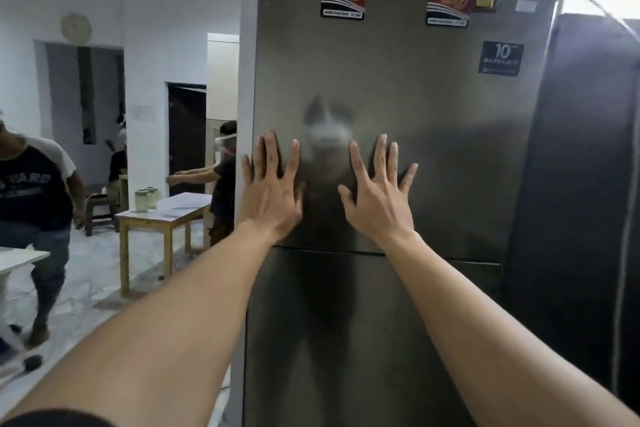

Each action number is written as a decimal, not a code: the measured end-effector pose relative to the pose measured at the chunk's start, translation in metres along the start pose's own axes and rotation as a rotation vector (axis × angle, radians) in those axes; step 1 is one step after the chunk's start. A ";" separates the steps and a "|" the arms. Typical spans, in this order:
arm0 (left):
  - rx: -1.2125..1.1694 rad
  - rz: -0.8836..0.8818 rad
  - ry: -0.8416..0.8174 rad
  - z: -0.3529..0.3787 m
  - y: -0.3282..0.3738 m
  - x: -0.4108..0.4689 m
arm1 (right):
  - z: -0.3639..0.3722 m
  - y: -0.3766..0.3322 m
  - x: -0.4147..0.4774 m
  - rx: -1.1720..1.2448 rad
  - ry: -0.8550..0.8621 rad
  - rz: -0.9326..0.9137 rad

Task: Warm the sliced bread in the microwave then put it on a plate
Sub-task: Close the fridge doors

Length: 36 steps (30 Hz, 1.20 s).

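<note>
**Both hands flat on the fridge, bread not yet in sight**

The steel fridge fills most of my view, with its upper door meeting the lower one at a seam just under my wrists. A darker unit stands close on its right. Far left, a wooden tabletop carries two pale jars, and other people stand around it.

My left hand and right hand lie palm-down on the upper door with the fingers spread wide. They are side by side, a gap between them, and grip nothing. The left one sits near the door's left edge.

No bread, microwave or plate shows anywhere, so I judge the task is barely begun and the bread may be behind this door. I cannot see a handle. To do this well, I would slide the left fingers round that near edge, feel for a lip, and pull steadily, stepping back so the door swings clear of me.
</note>
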State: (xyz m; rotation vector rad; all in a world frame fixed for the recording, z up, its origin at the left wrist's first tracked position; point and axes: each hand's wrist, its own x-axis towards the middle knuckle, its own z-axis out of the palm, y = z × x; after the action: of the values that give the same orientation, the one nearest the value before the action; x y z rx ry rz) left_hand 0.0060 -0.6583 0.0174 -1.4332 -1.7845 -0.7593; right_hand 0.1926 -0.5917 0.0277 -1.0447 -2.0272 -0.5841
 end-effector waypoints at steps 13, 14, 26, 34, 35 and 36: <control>-0.232 0.192 0.078 0.112 -0.023 0.080 | 0.068 0.012 0.045 -0.317 0.050 0.108; -0.241 0.201 0.086 0.119 -0.023 0.085 | 0.073 0.016 0.047 -0.346 0.061 0.104; -0.360 0.312 0.151 0.193 -0.005 0.149 | 0.123 0.050 0.079 -0.548 0.197 0.118; -0.508 0.328 0.156 0.244 0.016 0.178 | 0.149 0.065 0.097 -0.624 0.218 0.158; -0.529 0.329 0.158 0.251 0.020 0.181 | 0.153 0.067 0.099 -0.637 0.217 0.165; -0.545 0.332 0.162 0.257 0.024 0.184 | 0.154 0.069 0.101 -0.648 0.221 0.170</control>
State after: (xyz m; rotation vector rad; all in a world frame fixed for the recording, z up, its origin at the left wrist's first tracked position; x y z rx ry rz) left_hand -0.0374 -0.3445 0.0220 -1.8923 -1.2173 -1.1969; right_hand 0.1473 -0.4003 0.0189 -1.4290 -1.5600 -1.2522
